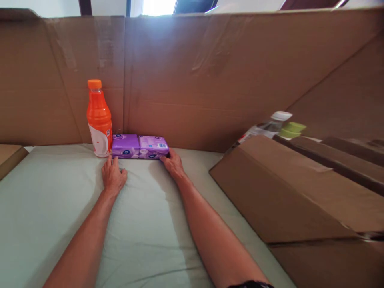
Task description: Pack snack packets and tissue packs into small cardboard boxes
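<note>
Two purple packs lie side by side against the cardboard wall: the left purple pack (125, 145) and the right purple pack (153, 146). An orange drink bottle (99, 120) stands upright just left of them. My left hand (113, 175) rests flat on the pale green sheet (60, 200), fingers stretched toward the left pack's front edge, holding nothing. My right hand (173, 162) touches the right pack's right front corner with its fingertips; its fingers are partly curled against the pack.
A tall cardboard wall (192, 80) closes the back. At the right stands an open cardboard box (288, 192) holding a clear bottle with a white cap (270, 125) and a green-lidded item (291, 129). A cardboard flap (9, 156) shows at the far left.
</note>
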`<move>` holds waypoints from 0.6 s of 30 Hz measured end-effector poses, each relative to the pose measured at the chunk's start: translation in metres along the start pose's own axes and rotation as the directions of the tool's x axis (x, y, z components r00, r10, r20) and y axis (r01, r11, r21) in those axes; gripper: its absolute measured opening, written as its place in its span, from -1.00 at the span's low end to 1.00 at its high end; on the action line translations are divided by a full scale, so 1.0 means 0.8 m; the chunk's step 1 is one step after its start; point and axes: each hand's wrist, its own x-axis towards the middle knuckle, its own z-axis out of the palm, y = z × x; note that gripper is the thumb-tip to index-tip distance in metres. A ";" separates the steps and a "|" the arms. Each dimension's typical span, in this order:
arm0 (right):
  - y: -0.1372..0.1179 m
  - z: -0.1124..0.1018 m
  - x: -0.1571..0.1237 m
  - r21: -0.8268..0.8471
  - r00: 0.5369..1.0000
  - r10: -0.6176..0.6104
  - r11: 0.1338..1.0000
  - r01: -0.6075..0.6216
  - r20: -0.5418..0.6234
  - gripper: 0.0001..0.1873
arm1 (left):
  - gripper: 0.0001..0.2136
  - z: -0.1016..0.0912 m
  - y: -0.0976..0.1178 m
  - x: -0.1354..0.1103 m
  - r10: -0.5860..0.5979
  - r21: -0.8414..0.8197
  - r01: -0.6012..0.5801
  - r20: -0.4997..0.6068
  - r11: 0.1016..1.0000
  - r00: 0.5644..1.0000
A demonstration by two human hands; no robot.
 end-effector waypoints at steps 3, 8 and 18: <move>0.002 -0.005 0.004 0.022 0.998 -0.042 0.999 0.041 0.053 -0.47 | -0.48 -0.002 -0.002 0.001 0.009 0.003 -0.009 0.012 1.000 1.000; 0.000 -0.008 0.005 -0.014 0.995 -0.046 0.999 0.048 0.092 -0.50 | -0.55 -0.001 -0.003 0.001 0.034 0.037 -0.035 0.031 0.999 0.999; -0.054 -0.022 -0.035 -0.321 0.999 0.047 0.946 -0.051 -0.022 -0.57 | -0.59 -0.025 -0.009 0.002 0.115 0.120 -0.121 0.056 0.985 0.992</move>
